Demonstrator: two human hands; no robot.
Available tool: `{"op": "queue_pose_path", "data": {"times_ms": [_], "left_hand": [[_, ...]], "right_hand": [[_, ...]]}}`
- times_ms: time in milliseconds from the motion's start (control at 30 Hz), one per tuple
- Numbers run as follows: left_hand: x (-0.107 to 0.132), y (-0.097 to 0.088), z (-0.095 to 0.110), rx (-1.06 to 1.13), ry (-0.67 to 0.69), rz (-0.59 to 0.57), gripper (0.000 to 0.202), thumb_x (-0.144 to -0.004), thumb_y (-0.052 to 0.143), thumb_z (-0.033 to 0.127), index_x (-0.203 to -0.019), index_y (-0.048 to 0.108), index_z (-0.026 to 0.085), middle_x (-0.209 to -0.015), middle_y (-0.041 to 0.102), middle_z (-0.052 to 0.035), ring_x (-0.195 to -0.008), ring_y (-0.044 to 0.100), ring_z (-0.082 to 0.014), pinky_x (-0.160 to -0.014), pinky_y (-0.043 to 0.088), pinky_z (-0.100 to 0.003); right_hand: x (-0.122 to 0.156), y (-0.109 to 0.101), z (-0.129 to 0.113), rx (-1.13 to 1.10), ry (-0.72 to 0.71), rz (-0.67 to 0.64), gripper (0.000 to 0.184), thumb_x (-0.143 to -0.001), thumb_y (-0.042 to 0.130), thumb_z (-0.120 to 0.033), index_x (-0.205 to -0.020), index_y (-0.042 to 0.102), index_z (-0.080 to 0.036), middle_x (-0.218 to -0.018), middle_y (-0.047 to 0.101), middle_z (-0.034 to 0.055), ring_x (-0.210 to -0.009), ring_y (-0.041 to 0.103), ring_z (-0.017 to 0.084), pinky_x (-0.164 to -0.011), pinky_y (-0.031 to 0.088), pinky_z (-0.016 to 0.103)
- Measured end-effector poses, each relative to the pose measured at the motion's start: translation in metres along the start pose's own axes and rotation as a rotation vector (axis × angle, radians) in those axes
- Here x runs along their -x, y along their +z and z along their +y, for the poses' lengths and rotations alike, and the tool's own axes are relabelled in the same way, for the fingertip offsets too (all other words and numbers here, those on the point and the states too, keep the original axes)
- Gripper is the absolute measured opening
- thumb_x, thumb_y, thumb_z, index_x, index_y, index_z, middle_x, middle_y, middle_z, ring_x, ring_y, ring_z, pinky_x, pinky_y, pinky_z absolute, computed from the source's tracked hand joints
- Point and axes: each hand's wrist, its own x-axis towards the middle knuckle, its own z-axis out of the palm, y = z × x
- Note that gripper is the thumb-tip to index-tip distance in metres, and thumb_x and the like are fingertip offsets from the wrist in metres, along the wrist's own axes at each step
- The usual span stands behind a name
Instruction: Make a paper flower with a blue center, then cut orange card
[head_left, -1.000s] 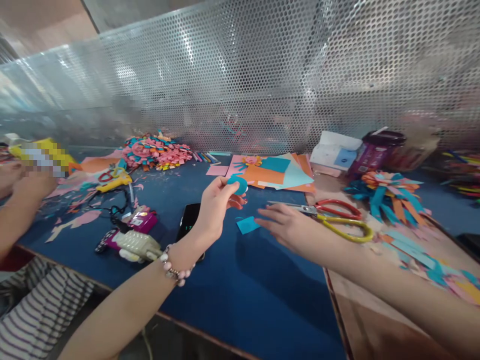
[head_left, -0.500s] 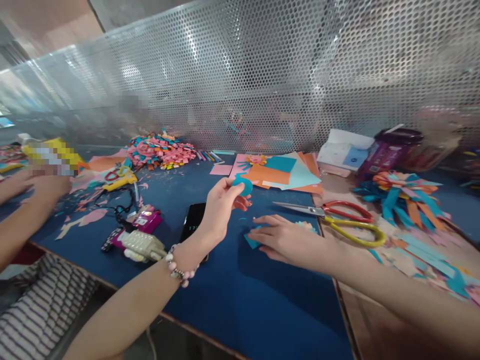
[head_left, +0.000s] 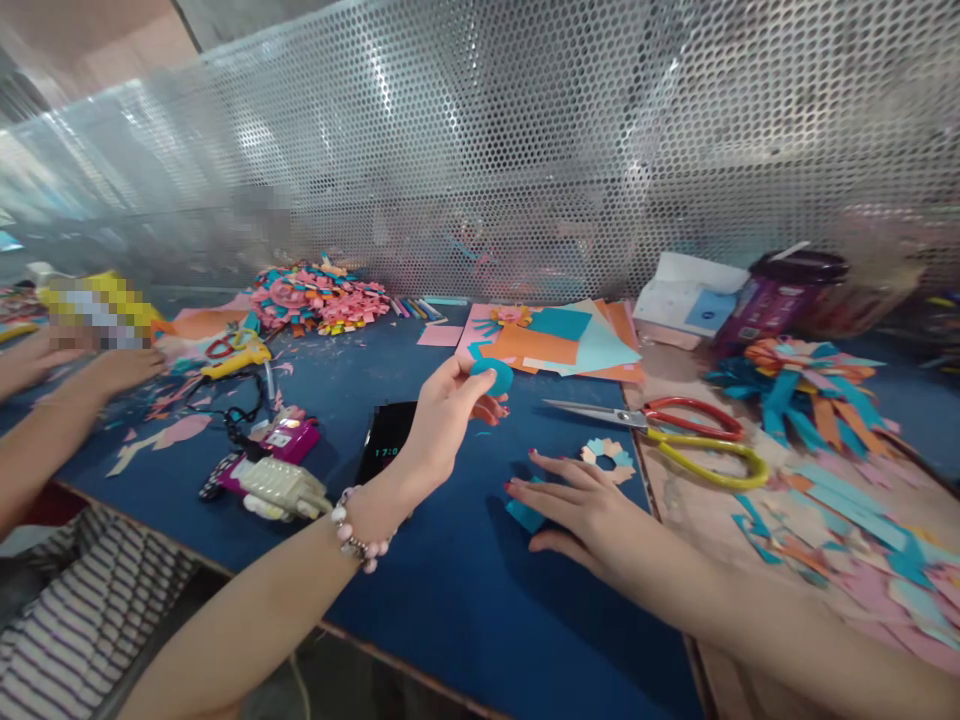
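My left hand (head_left: 442, 415) is raised over the blue table (head_left: 450, 590) and pinches a small round teal paper disc (head_left: 493, 375) between thumb and fingers. A bead bracelet circles its wrist. My right hand (head_left: 574, 500) lies flat with fingers stretched out, pressing on a teal paper scrap (head_left: 523, 516). Just beyond its fingertips lies a small paper flower ring (head_left: 608, 458) of peach and teal petals. Red and yellow scissors (head_left: 675, 432) rest further right.
A black phone (head_left: 384, 440) lies under my left hand. Coloured paper sheets (head_left: 562, 345), a heap of cut paper (head_left: 319, 298), a glue gun (head_left: 232, 362), a purple tub (head_left: 772, 295) and ribbon-like paper flowers (head_left: 802, 385) surround the spot. Another person's hands (head_left: 112, 370) work at far left. A perforated metal screen (head_left: 525, 150) backs the table.
My right hand came down onto the teal scrap and slid it toward me along the table. The paper flower ring now shows beyond its fingers. My left hand kept holding the disc.
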Motion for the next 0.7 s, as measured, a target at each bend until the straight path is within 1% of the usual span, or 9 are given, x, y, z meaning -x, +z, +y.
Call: {"op": "queue_pose_path", "data": {"times_ms": [100, 200, 267, 367, 433, 500, 567, 633, 700], "left_hand": [[0.0, 0.0, 0.0, -0.006, -0.003, -0.005, 0.016, -0.08, 0.066, 0.028, -0.078, 0.054, 0.018, -0.065, 0.062, 0.0009, -0.054, 0.059, -0.0102, -0.053, 0.047, -0.023], [0.001, 0.0, 0.0, -0.01, -0.013, -0.007, 0.017, -0.079, 0.067, 0.028, -0.078, 0.054, 0.018, -0.065, 0.063, 0.0005, -0.054, 0.059, -0.0104, -0.052, 0.047, -0.023], [0.001, 0.001, 0.001, -0.009, -0.009, -0.008, 0.017, -0.079, 0.067, 0.028, -0.078, 0.054, 0.017, -0.065, 0.063, 0.0006, -0.054, 0.059, -0.0103, -0.053, 0.047, -0.023], [0.0, 0.001, 0.002, -0.007, 0.006, -0.002, 0.017, -0.079, 0.067, 0.029, -0.078, 0.055, 0.017, -0.065, 0.062, 0.0009, -0.054, 0.059, -0.0103, -0.054, 0.047, -0.023], [0.0, 0.0, 0.003, 0.0, 0.014, 0.006, 0.017, -0.078, 0.068, 0.029, -0.078, 0.055, 0.017, -0.066, 0.063, 0.0009, -0.054, 0.059, -0.0102, -0.054, 0.047, -0.023], [-0.001, 0.0, 0.003, 0.007, 0.022, 0.013, 0.017, -0.078, 0.068, 0.029, -0.078, 0.055, 0.017, -0.065, 0.063, 0.001, -0.053, 0.059, -0.0102, -0.054, 0.047, -0.023], [-0.001, -0.002, 0.002, 0.015, 0.037, 0.017, 0.017, -0.078, 0.067, 0.029, -0.079, 0.055, 0.017, -0.065, 0.062, 0.0014, -0.053, 0.058, -0.0102, -0.054, 0.047, -0.023], [-0.002, -0.003, 0.001, 0.024, 0.06, 0.022, 0.016, -0.079, 0.067, 0.029, -0.078, 0.055, 0.018, -0.065, 0.062, 0.0021, -0.053, 0.057, -0.0096, -0.055, 0.046, -0.023], [-0.003, -0.004, 0.001, 0.035, 0.071, 0.024, 0.017, -0.08, 0.067, 0.029, -0.078, 0.054, 0.018, -0.065, 0.061, 0.0025, -0.053, 0.056, -0.0091, -0.055, 0.046, -0.023]], "right_hand": [[0.003, 0.004, -0.001, -0.005, -0.021, 0.063, 0.033, -0.094, 0.058, -0.026, -0.126, 0.064, -0.019, -0.121, 0.069, 0.007, -0.126, 0.054, 0.033, -0.1, 0.046, 0.059], [0.005, 0.0, -0.005, -0.031, -0.069, 0.11, 0.03, -0.098, 0.048, -0.017, -0.121, 0.067, -0.019, -0.115, 0.072, 0.0055, -0.123, 0.056, 0.031, -0.103, 0.044, 0.06], [0.003, -0.01, -0.008, -0.097, -0.045, 0.149, 0.029, -0.098, 0.046, -0.016, -0.114, 0.07, -0.021, -0.112, 0.073, 0.0047, -0.121, 0.058, 0.027, -0.102, 0.048, 0.051], [-0.004, -0.029, -0.007, -0.198, 0.05, 0.167, 0.024, -0.097, 0.051, -0.022, -0.104, 0.074, -0.025, -0.103, 0.072, 0.0039, -0.101, 0.066, 0.018, -0.086, 0.057, 0.031], [-0.013, -0.039, -0.001, -0.189, 0.111, 0.149, 0.022, -0.096, 0.054, -0.024, -0.102, 0.075, -0.027, -0.097, 0.07, 0.0032, -0.089, 0.067, 0.015, -0.078, 0.057, 0.026], [-0.029, -0.044, 0.007, -0.121, 0.11, 0.138, 0.021, -0.096, 0.054, -0.021, -0.102, 0.074, -0.023, -0.095, 0.07, 0.0043, -0.089, 0.066, 0.016, -0.079, 0.057, 0.027], [-0.05, -0.042, 0.018, 0.035, 0.036, 0.122, 0.022, -0.095, 0.053, -0.016, -0.104, 0.073, -0.018, -0.096, 0.07, 0.0079, -0.092, 0.064, 0.021, -0.082, 0.055, 0.033], [-0.075, -0.034, 0.03, 0.253, -0.055, 0.065, 0.022, -0.094, 0.053, -0.012, -0.103, 0.073, -0.015, -0.094, 0.069, 0.0113, -0.095, 0.062, 0.025, -0.086, 0.053, 0.041], [-0.097, -0.024, 0.041, 0.4, -0.134, -0.023, 0.023, -0.094, 0.051, -0.01, -0.1, 0.073, -0.012, -0.099, 0.069, 0.0135, -0.105, 0.059, 0.03, -0.095, 0.048, 0.049]]}}
